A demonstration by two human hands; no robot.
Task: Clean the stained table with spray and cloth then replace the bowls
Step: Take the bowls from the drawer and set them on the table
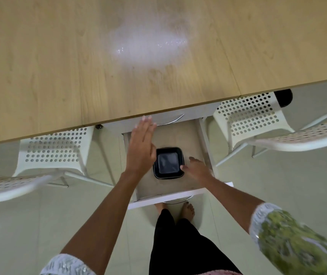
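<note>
wooden table fills the upper half of the frame, with a whitish wet patch at upper centre. pale floor takes the lower half. two white perforated chairs sit under the table edge, one at left, one at right. an open white drawer sticks out below the table edge at centre, above it a shut drawer front with a curved metal handle. black square bowls, stacked it seems, sit in the open drawer, centre frame. left hand hovers flat over the drawer's left side, fingers straight, holding nothing. right hand is at the bowls' right edge, fingertips touching the rim; cannot tell if it actually grips. bare feet show below the drawer.
</note>
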